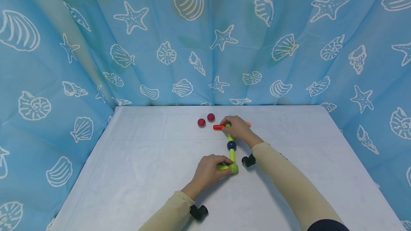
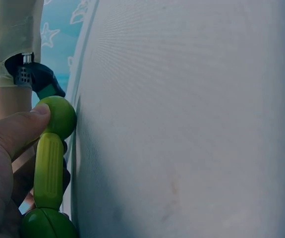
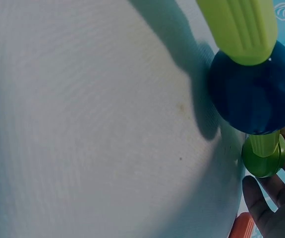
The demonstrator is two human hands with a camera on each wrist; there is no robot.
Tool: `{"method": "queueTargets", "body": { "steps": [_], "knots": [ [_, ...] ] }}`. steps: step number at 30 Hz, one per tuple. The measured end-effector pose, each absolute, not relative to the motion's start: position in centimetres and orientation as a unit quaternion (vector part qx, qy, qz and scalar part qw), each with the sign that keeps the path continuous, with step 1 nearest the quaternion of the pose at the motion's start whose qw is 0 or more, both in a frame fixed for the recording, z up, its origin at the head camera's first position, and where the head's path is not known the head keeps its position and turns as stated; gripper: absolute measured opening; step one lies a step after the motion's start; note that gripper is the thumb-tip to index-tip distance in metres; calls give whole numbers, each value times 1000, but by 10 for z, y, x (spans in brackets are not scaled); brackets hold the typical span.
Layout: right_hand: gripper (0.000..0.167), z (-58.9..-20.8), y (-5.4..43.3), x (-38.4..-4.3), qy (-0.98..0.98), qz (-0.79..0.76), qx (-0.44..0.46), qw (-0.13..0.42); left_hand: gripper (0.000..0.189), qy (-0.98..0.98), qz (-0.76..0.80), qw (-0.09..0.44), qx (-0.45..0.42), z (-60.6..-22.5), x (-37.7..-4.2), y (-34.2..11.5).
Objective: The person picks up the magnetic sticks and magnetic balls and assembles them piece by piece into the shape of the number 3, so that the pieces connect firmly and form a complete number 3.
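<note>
A toy structure of rods and balls lies on the white table. Its near corner is a green ball point(image 1: 234, 168), which my left hand point(image 1: 208, 172) grips along with a ribbed yellow-green rod point(image 2: 48, 171). In the left wrist view, my thumb presses this ball while another green ball point(image 2: 49, 224) sits at the rod's lower end. Two more yellow-green rods run away from me, joined by a dark blue ball point(image 1: 231, 145). At their far end my right hand point(image 1: 238, 128) pinches a second green ball point(image 3: 264, 157). A red rod point(image 1: 218, 127) points left from beside its fingertips.
Two loose red balls point(image 1: 206, 119) lie left of the right hand near the table's back edge. An orange rod point(image 1: 248, 123) shows partly behind that hand. Black wrist cameras point(image 1: 199, 212) hang by both sleeves. A blue shell-patterned curtain point(image 1: 205, 38) surrounds the table's back and sides.
</note>
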State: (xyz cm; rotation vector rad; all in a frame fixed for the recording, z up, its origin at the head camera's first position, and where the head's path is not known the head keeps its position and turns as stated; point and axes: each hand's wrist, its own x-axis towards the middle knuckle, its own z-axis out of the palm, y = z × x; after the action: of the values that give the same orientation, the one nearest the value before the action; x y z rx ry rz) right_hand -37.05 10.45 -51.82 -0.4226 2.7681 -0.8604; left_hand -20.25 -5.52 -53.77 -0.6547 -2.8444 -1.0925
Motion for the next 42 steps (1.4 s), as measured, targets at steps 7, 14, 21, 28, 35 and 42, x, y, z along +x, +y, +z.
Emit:
{"method": "queueTargets", "body": {
  "steps": [7, 14, 21, 28, 35, 42],
  "knots": [
    [21, -519, 105, -370, 938, -296, -140, 108, 27, -913, -350, 14, -209, -538, -202, -55],
    [25, -519, 107, -369, 935, -313, -131, 105, 27, -913, -351, 14, -205, -537, -202, -55],
    [32, -520, 116, -363, 935, -324, -116, 87, 27, -917, -343, 15, -204, -537, -202, -54],
    [33, -520, 126, -357, 936, -324, -114, 75, 27, -917, -345, 6, -199, -536, -202, -54],
    [32, -523, 134, -355, 932, -333, -121, 71, 28, -920, -339, 2, -195, -534, -201, -53],
    [32, -526, 138, -356, 926, -351, -122, 74, 27, -920, -340, -1, -192, -534, -201, -53]
  ]
}}
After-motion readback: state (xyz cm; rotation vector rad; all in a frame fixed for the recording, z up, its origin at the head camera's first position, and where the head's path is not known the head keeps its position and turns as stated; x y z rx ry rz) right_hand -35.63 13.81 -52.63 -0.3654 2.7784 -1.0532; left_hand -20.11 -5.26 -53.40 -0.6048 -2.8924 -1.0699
